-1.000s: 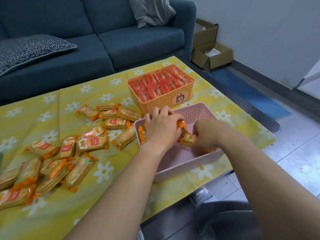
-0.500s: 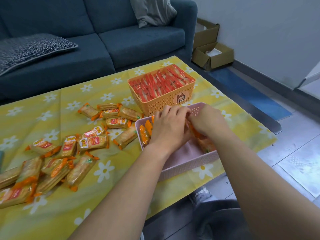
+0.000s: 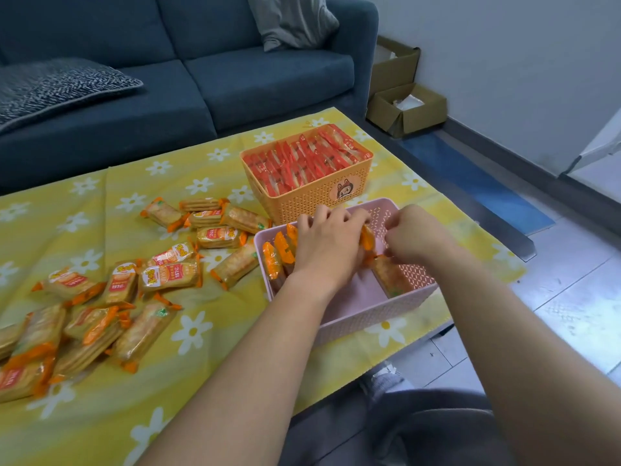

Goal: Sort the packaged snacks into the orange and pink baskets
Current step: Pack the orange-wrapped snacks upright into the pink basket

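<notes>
The pink basket (image 3: 369, 312) sits at the table's near right edge, with the orange basket (image 3: 312, 198) just behind it, packed with red-wrapped snacks (image 3: 302, 159). Both hands are inside the pink basket at its far end. My left hand (image 3: 327, 248) presses on a row of orange-wrapped cracker packs (image 3: 277, 255) standing on edge along the left wall. My right hand (image 3: 415, 235) pinches the top of an orange pack (image 3: 367, 237) between the hands. Another cracker pack (image 3: 391, 279) lies by the right wall. Several loose cracker packs (image 3: 168, 275) are scattered on the cloth to the left.
A yellow cloth with white daisies (image 3: 201, 334) covers the low table. A dark blue sofa (image 3: 201, 85) with a patterned cushion stands behind it. Cardboard boxes (image 3: 405, 105) sit on the floor at the right, and my knee (image 3: 420, 428) is below the table edge.
Both hands have shifted toward the far end of the pink basket, pushing the orange packs upright against the left wall. The right hand rose from a low pack to pinch one between the hands.
</notes>
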`<state>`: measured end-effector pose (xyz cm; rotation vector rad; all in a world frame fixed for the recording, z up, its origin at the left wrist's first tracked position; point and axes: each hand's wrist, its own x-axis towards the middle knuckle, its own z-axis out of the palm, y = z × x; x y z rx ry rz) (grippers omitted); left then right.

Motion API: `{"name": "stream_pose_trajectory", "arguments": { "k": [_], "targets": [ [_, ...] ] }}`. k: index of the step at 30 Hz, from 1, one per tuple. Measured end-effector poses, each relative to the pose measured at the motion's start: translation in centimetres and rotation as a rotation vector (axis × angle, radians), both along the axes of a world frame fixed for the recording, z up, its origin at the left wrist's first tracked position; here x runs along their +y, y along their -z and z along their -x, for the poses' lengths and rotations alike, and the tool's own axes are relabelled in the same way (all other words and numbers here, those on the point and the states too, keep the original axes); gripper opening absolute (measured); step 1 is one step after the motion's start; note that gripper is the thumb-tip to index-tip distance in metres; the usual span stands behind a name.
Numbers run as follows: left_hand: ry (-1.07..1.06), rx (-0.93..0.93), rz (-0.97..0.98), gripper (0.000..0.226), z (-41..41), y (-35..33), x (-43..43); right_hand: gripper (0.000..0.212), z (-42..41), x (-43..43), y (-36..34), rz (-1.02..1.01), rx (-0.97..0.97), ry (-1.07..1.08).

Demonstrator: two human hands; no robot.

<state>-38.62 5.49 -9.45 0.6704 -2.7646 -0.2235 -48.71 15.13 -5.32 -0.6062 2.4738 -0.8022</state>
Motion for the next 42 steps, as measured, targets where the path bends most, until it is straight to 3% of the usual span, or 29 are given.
{"name": "stream_pose_trajectory", "arguments": {
  "k": [1, 3, 6, 11, 14, 17, 20, 24, 27, 31, 36, 38, 42],
  "targets": [
    [-0.035, 0.013, 0.011, 0.041, 0.2, 0.1, 0.0, 0.013, -0.4, 0.2, 0.3, -0.134, 0.197, -0.088],
    [-0.102, 0.035, 0.019, 0.038, 0.8, 0.2, 0.1, 0.009, -1.5, 0.4, 1.1, -0.305, 0.402, -0.207],
    [-0.148, 0.033, 0.027, 0.04, 1.3, 0.4, 0.0, 0.032, -2.4, -0.1, 3.5, -0.375, 0.451, -0.268],
    [-0.161, 0.071, 0.033, 0.046, 1.3, 0.5, -0.1, 0.039, -2.1, -0.5, 4.6, -0.469, 0.477, -0.32],
    [-0.151, 0.058, 0.037, 0.032, 1.1, 0.3, -0.2, 0.036, -1.8, -0.4, 3.0, -0.41, 0.458, -0.262],
    [-0.141, 0.038, 0.028, 0.026, 0.9, 0.3, -0.3, 0.018, -1.3, -0.2, 1.1, -0.308, 0.5, -0.171],
    [-0.143, 0.041, 0.011, 0.024, 0.8, 0.1, -0.2, 0.038, -0.7, 0.2, 0.0, -0.147, 0.544, -0.033],
    [-0.144, 0.047, 0.007, 0.024, 0.8, 0.1, -0.1, 0.039, -0.5, 0.0, 0.9, 0.017, 0.58, 0.013],
    [-0.126, 0.045, -0.029, 0.027, 0.7, 0.1, -0.2, 0.035, -0.4, -0.4, 1.5, 0.024, 0.518, -0.001],
    [-0.072, 0.043, -0.066, 0.034, 0.4, 0.0, -0.3, 0.014, -0.9, -0.9, 0.9, 0.026, 0.34, -0.089],
    [-0.015, 0.059, -0.099, 0.037, 0.0, -0.4, -0.7, 0.019, -0.9, -1.1, 0.3, -0.078, 0.246, -0.158],
    [0.018, 0.069, -0.155, 0.038, -0.5, -1.1, -0.8, 0.031, -1.3, -1.1, 0.1, -0.108, 0.28, -0.137],
    [0.048, 0.174, -0.232, 0.034, -2.2, -1.9, -1.0, 0.04, -3.4, -1.3, -1.2, -0.152, 0.565, -0.089]
  ]
}}
